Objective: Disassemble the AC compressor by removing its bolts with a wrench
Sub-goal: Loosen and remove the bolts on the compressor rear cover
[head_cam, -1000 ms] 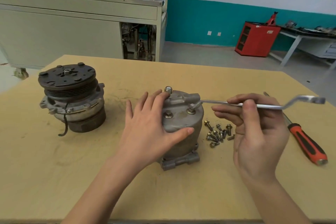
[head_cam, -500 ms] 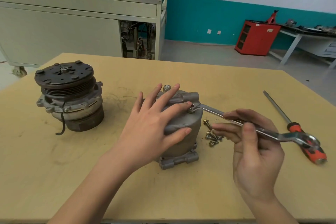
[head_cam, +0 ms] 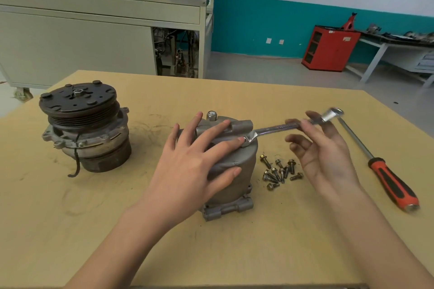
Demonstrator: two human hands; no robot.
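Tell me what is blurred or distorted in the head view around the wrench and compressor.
Head view: the wrench smears with motion blur at its far ring end, and the right hand is slightly soft; the compressor body, left hand and loose bolts are sharp. Head view: wide-angle distortion stretches the table toward the corners; light is even, shadows faint.
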